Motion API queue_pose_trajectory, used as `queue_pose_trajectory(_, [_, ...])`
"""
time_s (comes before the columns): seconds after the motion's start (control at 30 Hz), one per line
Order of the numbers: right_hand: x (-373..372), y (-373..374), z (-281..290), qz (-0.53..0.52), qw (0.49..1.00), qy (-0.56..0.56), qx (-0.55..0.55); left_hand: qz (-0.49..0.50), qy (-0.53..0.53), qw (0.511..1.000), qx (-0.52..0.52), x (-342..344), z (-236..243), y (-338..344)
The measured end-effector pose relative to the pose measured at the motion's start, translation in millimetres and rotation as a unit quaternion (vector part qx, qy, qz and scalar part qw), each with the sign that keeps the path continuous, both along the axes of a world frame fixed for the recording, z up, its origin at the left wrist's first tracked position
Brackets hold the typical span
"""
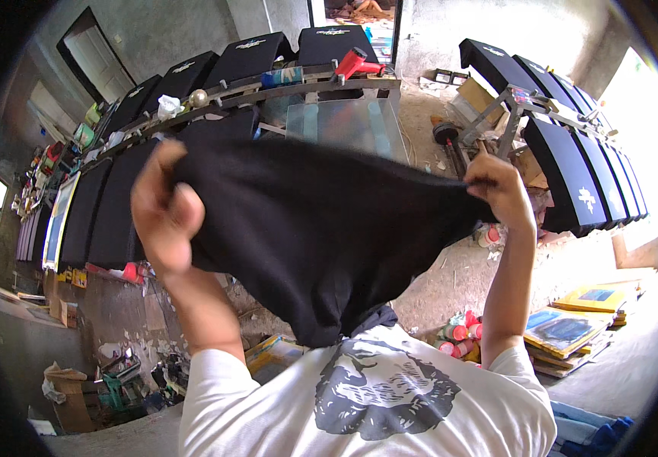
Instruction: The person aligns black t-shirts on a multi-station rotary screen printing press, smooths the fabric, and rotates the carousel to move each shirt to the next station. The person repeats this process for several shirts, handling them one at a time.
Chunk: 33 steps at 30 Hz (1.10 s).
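Note:
A piece of black cloth (321, 221) is stretched out in the air between my two raised hands, in front of my chest. My left hand (165, 209), somewhat smeared by motion, grips its upper left edge. At the upper right corner my right hand (502, 186) pinches the fabric, fingers closed. Between the hands the cloth sags to a bunched lower end, close to my white printed shirt (386, 388). Whether it is a whole garment or a cut panel I cannot tell. It hides part of the bench behind it.
Black printed fabric pieces (249, 57) lie over boards along a long rack. More black pieces (565, 179) hang over boards at the right. A red heat gun (352, 62) rests on the rack beside a glass panel (344, 122). Framed screens (568, 331) are stacked at the lower right.

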State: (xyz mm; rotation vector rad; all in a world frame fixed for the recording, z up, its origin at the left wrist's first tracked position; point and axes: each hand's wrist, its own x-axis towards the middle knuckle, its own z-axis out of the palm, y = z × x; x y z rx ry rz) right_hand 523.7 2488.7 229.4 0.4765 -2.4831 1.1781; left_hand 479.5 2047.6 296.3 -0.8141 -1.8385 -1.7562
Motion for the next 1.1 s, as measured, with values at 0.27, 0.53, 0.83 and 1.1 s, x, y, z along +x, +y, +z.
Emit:
queue_pose_trajectory(0.27, [81.4,4.2,-63.2,0.050,0.990,-0.001,-0.132,0.037,-0.085,0.994,-0.060,71.3,-98.0,-52.9])
queue_pose_trajectory(0.53, [72.0,-1.0,-81.1,0.021,0.988,-0.105,-0.116,0.009,-0.125,0.989,-0.082,38.3,-145.9,-33.0])
queue_pose_trajectory(0.83, [69.1,-2.6,-84.4,0.142,0.962,0.035,-0.229,0.018,0.032,0.996,-0.077,26.5,-154.1,-35.6])
queue_pose_trajectory(1.1, [74.9,-14.6,-89.2,0.065,0.974,-0.083,-0.198,-0.033,0.015,0.999,-0.011,35.6,-152.4,-57.3])
